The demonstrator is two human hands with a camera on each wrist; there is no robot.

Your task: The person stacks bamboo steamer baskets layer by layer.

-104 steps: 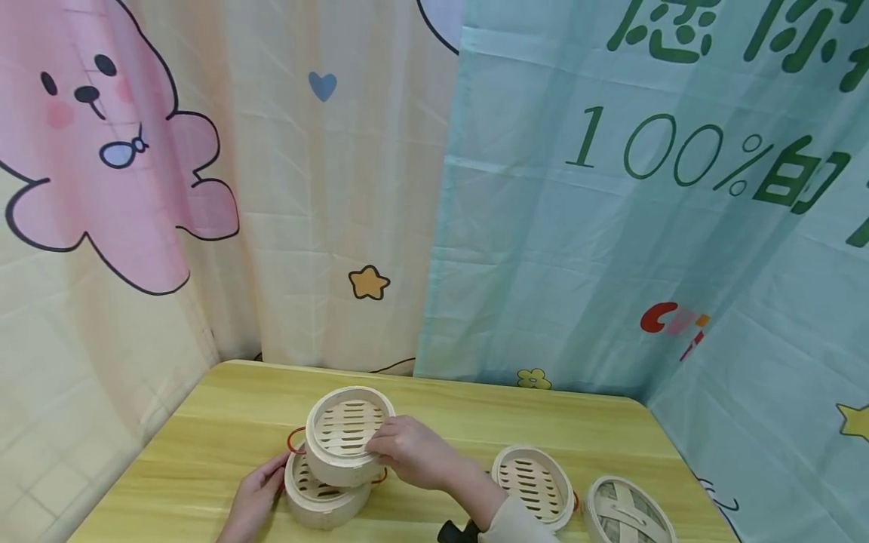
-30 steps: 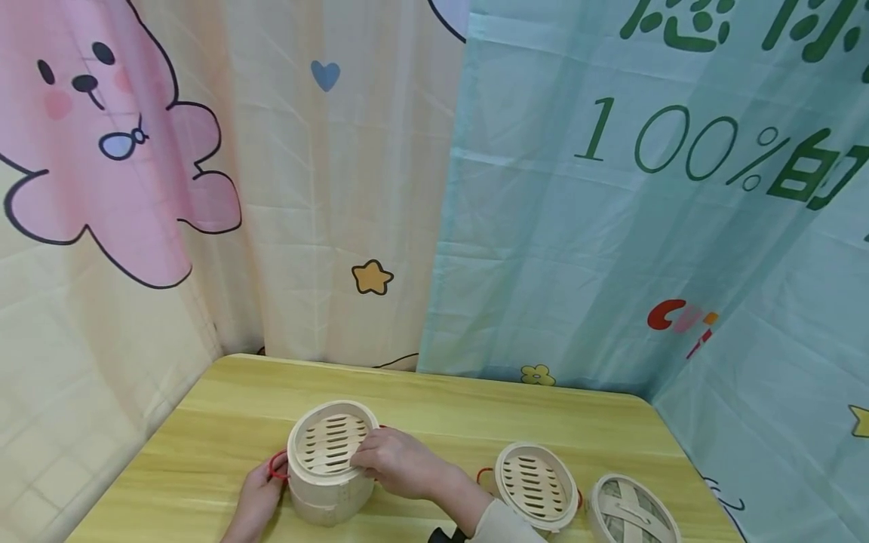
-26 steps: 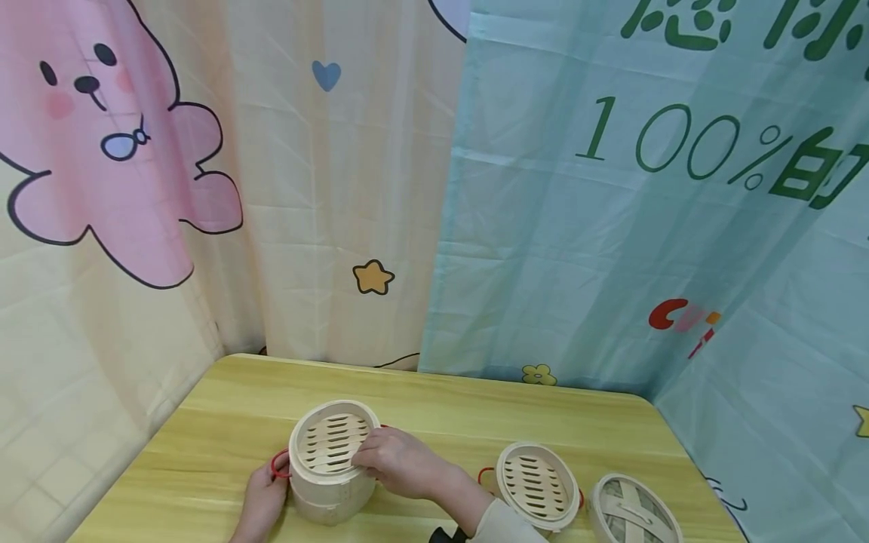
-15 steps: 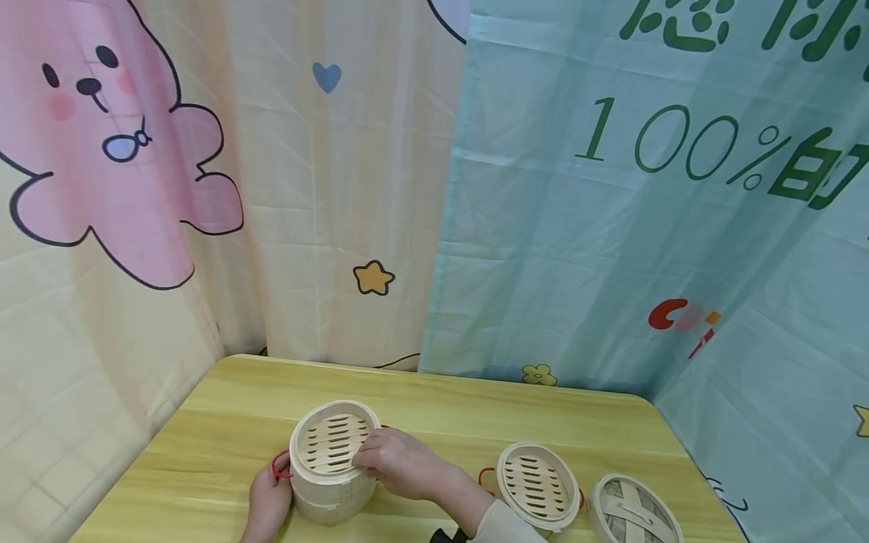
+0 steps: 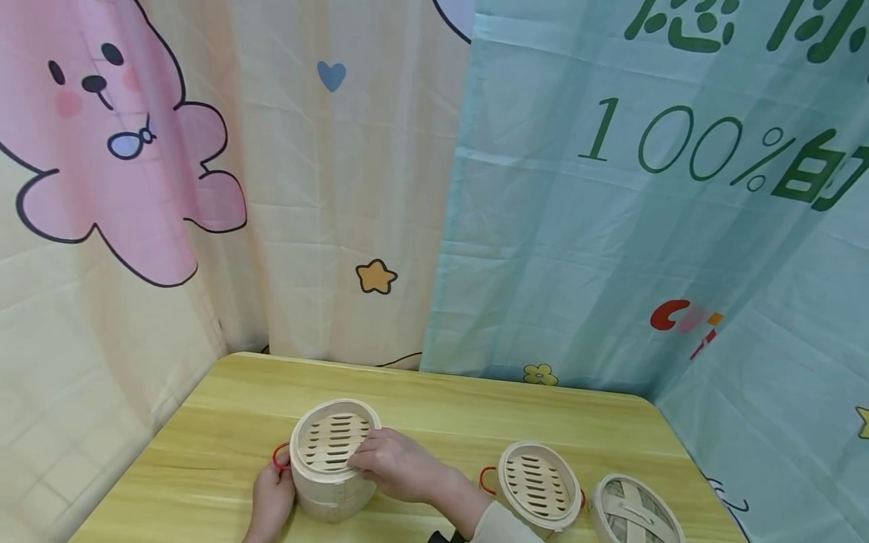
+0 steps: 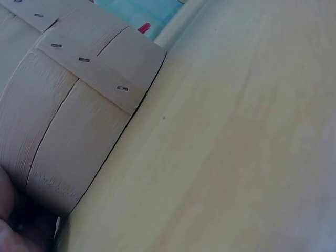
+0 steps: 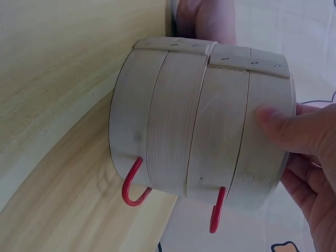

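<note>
Two round bamboo steamer baskets stand stacked on the table, the upper basket (image 5: 333, 437) showing its slatted floor, the lower basket (image 5: 329, 507) beneath it. My right hand (image 5: 400, 461) pinches the upper basket's near-right rim; in the right wrist view its thumb (image 7: 286, 128) presses the outer wall and the fingers go inside. My left hand (image 5: 273, 496) holds the stack's left side, by a red handle (image 5: 280, 456); its fingertips are partly hidden. The right wrist view shows the walls lined up and two red handles (image 7: 135, 184) on the near side. The left wrist view shows the stapled wall (image 6: 79, 142).
Right of the stack is another slatted steamer basket (image 5: 539, 486) with red handles. Beyond it lies a woven steamer lid (image 5: 634, 513), cut off by the frame's bottom. The wooden table (image 5: 434, 407) ends at printed curtains (image 5: 353, 188) behind.
About 3.5 seconds ago the upper basket sat tilted and offset over the lower one; it came down level onto it. Lately the left hand has shifted slightly right along the stack's side.
</note>
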